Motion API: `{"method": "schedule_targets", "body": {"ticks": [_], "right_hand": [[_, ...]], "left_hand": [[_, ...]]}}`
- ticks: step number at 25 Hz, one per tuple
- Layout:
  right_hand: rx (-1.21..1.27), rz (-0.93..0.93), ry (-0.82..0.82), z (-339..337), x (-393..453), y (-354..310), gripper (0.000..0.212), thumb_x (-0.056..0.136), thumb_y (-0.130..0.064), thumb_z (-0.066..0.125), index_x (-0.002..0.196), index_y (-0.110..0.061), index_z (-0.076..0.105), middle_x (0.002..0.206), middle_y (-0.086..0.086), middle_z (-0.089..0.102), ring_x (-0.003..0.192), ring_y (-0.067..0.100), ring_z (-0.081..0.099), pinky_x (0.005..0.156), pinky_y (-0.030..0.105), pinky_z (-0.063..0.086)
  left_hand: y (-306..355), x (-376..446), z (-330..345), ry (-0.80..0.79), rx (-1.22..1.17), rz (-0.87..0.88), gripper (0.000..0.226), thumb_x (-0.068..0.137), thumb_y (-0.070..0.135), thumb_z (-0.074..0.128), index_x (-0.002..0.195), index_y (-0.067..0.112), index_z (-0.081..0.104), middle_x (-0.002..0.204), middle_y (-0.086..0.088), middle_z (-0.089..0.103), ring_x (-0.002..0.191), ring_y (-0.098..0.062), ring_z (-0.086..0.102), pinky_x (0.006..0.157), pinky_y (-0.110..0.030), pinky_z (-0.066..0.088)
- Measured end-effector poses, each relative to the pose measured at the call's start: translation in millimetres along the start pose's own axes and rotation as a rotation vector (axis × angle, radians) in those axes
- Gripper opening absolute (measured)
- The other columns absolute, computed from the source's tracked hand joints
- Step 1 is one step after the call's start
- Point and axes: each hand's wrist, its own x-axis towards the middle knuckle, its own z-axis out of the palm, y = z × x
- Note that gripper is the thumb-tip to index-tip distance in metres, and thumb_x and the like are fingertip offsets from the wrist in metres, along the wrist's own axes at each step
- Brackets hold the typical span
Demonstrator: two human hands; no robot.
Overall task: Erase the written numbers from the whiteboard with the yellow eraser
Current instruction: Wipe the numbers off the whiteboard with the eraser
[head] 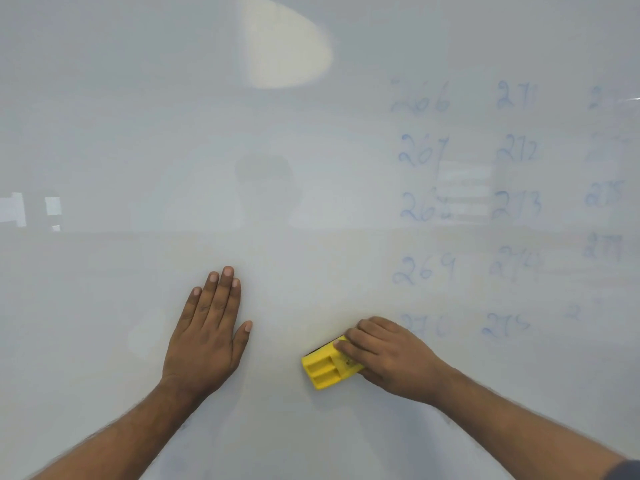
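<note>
A whiteboard [138, 98] fills the whole head view. Blue handwritten numbers [424, 152] stand in columns on its right part, from 266 down to 270 and from 271 down to 275, with a fainter column at the far right; several are smeared. My right hand [388, 355] presses the yellow eraser [327, 367] flat on the board, just left of and below the smudged 270. My left hand [207, 334] lies flat on the board to the left, fingers together and straight, holding nothing.
The left and middle of the board bear no writing. A bright oval light reflection [287, 43] shows near the top centre, and faint room reflections [31, 209] at the left edge.
</note>
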Motion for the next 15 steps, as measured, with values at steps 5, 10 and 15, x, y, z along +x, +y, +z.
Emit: {"method": "schedule_targets", "body": {"ticks": [5, 10, 15], "right_hand": [[0.034, 0.207, 0.086, -14, 21, 20, 0.041, 0.086, -0.023, 0.067, 0.124, -0.010, 0.058, 0.109, 0.006, 0.062, 0.094, 0.028, 0.056, 0.082, 0.039, 0.048], [0.101, 0.196, 0.111, -2, 44, -2, 0.043, 0.086, -0.020, 0.066, 0.127, -0.011, 0.056, 0.113, 0.006, 0.061, 0.097, 0.028, 0.054, 0.087, 0.039, 0.045], [0.073, 0.008, -0.019, 2, 10, -3, 0.029, 0.097, -0.014, 0.049, 0.126, -0.016, 0.054, 0.110, 0.001, 0.060, 0.096, 0.026, 0.054, 0.091, 0.037, 0.043]], "left_hand": [[5, -4, 3, -0.003, -0.009, -0.027, 0.068, 0.103, 0.038, 0.029, 0.159, 0.004, 0.013, 0.170, -0.009, 0.005, 0.158, -0.026, 0.007, 0.128, -0.042, 0.005], [7, -8, 4, -0.004, -0.013, -0.038, 0.068, 0.102, 0.037, 0.031, 0.159, 0.004, 0.014, 0.170, -0.009, 0.005, 0.157, -0.027, 0.008, 0.128, -0.043, 0.006], [4, -9, 2, -0.024, 0.005, -0.012, 0.070, 0.101, 0.039, 0.032, 0.159, 0.004, 0.012, 0.170, -0.010, 0.005, 0.158, -0.026, 0.006, 0.128, -0.043, 0.006]]}}
